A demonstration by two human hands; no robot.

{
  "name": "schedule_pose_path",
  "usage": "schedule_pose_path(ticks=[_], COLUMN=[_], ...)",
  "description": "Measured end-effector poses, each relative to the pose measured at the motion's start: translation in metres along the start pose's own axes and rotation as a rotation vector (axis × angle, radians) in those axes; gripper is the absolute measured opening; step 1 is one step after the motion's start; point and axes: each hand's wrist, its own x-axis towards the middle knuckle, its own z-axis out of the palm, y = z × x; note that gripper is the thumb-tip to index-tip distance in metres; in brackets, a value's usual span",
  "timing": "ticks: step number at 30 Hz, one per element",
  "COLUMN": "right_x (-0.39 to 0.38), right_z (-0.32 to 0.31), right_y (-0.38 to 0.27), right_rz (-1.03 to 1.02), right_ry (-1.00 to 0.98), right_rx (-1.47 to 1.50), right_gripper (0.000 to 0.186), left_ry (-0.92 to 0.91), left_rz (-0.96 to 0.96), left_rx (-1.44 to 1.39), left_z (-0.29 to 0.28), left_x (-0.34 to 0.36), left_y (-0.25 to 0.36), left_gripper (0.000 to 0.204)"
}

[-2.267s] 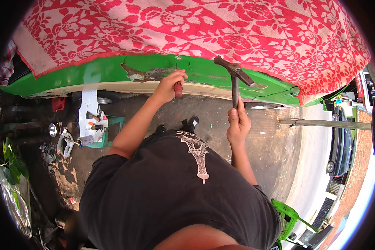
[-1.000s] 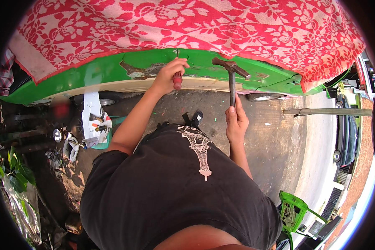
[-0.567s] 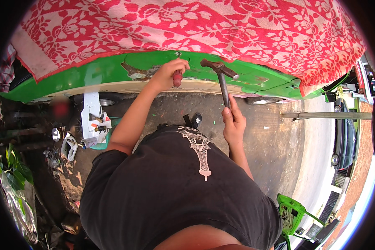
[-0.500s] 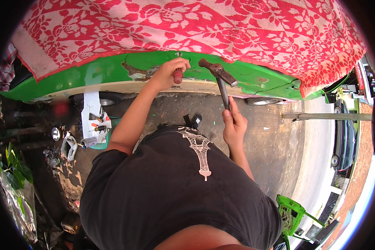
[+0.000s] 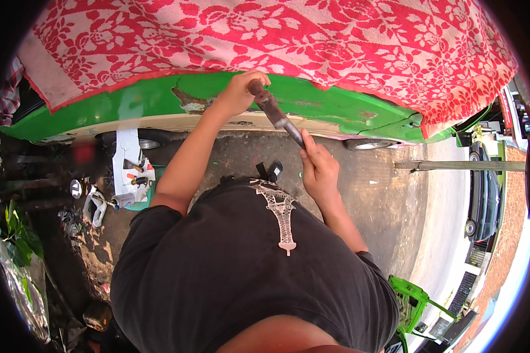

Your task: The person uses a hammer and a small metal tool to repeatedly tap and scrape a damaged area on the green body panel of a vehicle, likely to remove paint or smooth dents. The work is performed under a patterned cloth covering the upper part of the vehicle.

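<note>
My right hand (image 5: 321, 170) is closed round the handle of a hammer (image 5: 269, 110) with a rusty brown head. The hammer head lies against or just in front of my left hand (image 5: 239, 94), hiding that hand's fingers in part. My left hand stays closed at the green car panel (image 5: 147, 101); the red-handled screwdriver it held half a second ago is now covered by the hammer head, its shaft out of sight. Whether hammer and screwdriver touch I cannot tell. Bare, chipped patches show on the panel close to my left hand.
A red and white flowered cloth (image 5: 265, 38) drapes over the car. To the left, tools lie on a white sheet (image 5: 126, 156) by a grey spray can (image 5: 123, 200). A green car part (image 5: 409, 303) stands behind on the right, and a pole (image 5: 459, 165) crosses farther right.
The hammer has swung left and its head now overlaps my left hand, covering the red handle. My right hand moved slightly left and up; my left hand moved slightly up.
</note>
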Motion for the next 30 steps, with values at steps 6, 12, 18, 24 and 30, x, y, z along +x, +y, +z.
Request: schedule_pose_path(ticks=[6,12,18,24,30], right_x=[0.011,-0.005,-0.023,-0.028,-0.029], right_z=[0.0,-0.01,-0.002,-0.002,-0.002], right_y=[0.004,0.026,0.03,0.033,0.035], right_rz=[0.118,0.356,0.552,0.59,0.572], right_ry=[0.136,0.244,0.226,0.196,0.183], right_rx=[0.227,0.472,0.637,0.648,0.598], right_gripper=[0.043,0.047,0.047,0.047,0.048], left_ry=[0.202,0.39,0.397,0.225,0.113], left_rz=[-0.078,0.094,0.156,0.27,0.232], left_rx=[-0.18,-0.271,-0.243,0.063,0.048], left_z=[-0.001,-0.009,-0.001,0.008,0.02], left_x=[0.005,-0.03,-0.038,-0.037,-0.039], left_y=[-0.005,-0.02,-0.019,-0.02,-0.017], left_gripper=[0.011,0.027,0.026,0.023,0.02])
